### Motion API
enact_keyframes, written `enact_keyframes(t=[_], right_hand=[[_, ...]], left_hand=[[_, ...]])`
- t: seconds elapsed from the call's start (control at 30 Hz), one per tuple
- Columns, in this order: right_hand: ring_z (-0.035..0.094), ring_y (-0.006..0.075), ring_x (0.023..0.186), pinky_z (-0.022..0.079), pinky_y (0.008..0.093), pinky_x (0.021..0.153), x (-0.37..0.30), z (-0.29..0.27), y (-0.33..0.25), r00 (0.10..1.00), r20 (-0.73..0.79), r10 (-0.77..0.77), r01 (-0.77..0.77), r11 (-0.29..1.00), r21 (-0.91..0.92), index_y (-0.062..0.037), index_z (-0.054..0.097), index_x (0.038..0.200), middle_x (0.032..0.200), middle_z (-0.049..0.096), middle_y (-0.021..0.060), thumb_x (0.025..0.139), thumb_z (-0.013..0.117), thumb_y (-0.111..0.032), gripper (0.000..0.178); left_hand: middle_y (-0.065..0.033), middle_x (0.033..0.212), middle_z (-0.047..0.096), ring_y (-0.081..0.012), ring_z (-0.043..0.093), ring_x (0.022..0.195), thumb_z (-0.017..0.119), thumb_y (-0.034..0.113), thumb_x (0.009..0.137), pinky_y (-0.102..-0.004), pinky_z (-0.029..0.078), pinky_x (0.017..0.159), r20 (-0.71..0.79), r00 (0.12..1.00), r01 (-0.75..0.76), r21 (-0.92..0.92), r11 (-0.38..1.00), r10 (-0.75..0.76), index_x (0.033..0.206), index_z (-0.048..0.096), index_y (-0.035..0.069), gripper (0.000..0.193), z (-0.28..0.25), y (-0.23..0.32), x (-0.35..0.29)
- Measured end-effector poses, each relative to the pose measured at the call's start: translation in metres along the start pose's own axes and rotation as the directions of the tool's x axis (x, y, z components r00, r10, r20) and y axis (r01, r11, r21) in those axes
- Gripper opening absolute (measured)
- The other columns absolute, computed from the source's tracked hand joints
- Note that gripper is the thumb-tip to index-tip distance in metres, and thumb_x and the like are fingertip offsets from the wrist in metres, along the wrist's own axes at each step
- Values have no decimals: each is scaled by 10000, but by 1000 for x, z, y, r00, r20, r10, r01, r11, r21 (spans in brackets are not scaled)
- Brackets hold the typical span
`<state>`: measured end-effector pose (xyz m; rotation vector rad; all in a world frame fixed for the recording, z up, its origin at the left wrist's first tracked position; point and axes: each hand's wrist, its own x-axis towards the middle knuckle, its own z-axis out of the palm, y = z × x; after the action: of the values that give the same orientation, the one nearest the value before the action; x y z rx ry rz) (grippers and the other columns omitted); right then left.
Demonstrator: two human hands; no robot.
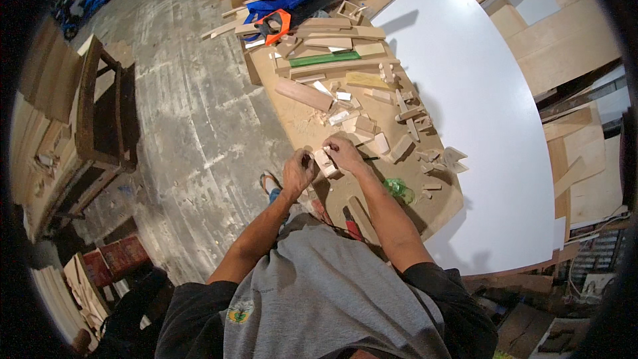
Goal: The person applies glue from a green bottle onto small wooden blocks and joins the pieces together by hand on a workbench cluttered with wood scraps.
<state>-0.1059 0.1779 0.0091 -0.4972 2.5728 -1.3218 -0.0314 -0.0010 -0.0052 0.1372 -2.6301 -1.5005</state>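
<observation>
While your left hand (298, 171) and right hand (343, 153) close around the small pale wooden block (325, 161), it could slip among scattered offcuts (399, 147), being pinched at its edges.

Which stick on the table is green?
The flat green strip near the far end of the workbench, just below the orange-handled saw. All the other sticks and blocks around it are plain bare wood.
</observation>
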Motion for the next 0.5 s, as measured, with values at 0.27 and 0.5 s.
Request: enact_keyframes(t=[0.27, 0.5], right_hand=[[644, 333, 974, 509, 368, 874, -1, -4, 4, 1000, 28, -5, 6, 999, -42, -16, 682, 1000, 1039, 675, 163, 755, 587, 43, 269], [654, 283, 921, 516, 354, 831, -7, -4, 10, 999, -13, 49, -48, 998, 34, -19, 680, 1019, 1005, 678, 155, 775, 600, 36, 263]], left_hand=[[-196, 874, 669, -295, 665, 785, 659, 75, 826, -377, 508, 718, 62, 998, 4, -42, 999, -1, 1050, 619, 1, 240, -2, 2, 3], [-191, 880, 678, -280, 657, 792, 663, 92, 837, -372, 512, 741, 96, 995, 37, -85, 996, -29, 1125, 628, 2, 304, -12, 11, -1]])
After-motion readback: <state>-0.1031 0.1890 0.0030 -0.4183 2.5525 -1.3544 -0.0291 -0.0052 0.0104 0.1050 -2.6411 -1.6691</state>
